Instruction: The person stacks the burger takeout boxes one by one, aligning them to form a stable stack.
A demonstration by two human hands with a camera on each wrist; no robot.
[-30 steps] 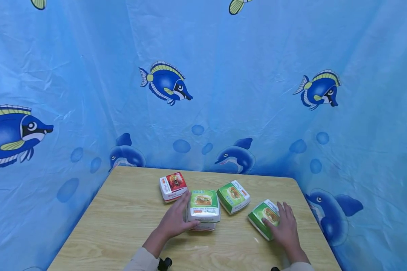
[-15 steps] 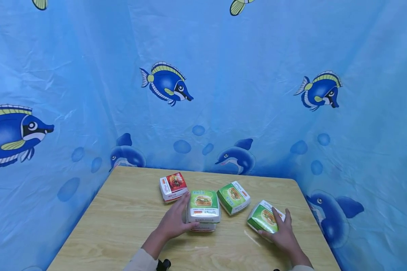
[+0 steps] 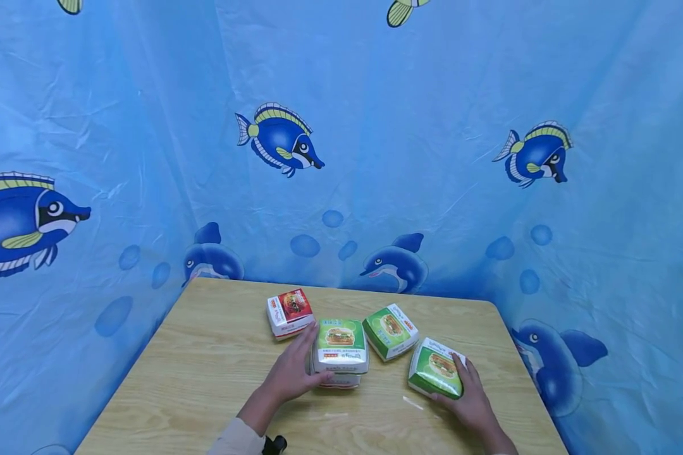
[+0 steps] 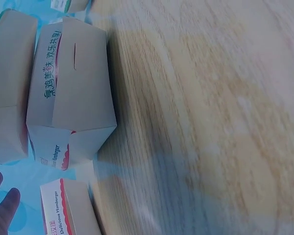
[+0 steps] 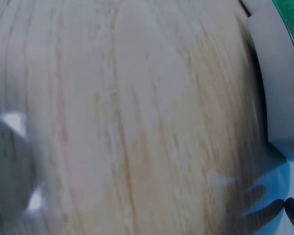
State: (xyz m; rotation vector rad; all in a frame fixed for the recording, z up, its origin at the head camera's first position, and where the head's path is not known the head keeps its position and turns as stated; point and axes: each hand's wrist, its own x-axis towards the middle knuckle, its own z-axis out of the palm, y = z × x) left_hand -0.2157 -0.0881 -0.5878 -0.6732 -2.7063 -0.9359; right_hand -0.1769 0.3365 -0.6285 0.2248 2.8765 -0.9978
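Note:
Two burger boxes stand stacked at the table's middle in the head view. The upper box (image 3: 341,344) has a green-and-white top; the lower box (image 3: 344,380) shows only its front. Against the stack's left side rests my left hand (image 3: 289,373), thumb along the front and fingers extended toward the back corner. In the left wrist view its fingertips (image 4: 9,205) show near the stacked boxes. To the right, my right hand (image 3: 468,397) holds another green burger box (image 3: 437,366) between thumb and fingers; that box's pale side also appears in the right wrist view.
A red-and-white burger box (image 3: 291,313) lies behind the stack on the left. Another green box (image 3: 391,332) lies turned at an angle, just right of the stack. All are on a wooden table (image 3: 205,354) before a blue sea-print curtain (image 3: 341,189).
My right hand has shifted its hold on the right green box, turned the box slightly and slid it left toward the others. The left hand and the stack have stayed put.

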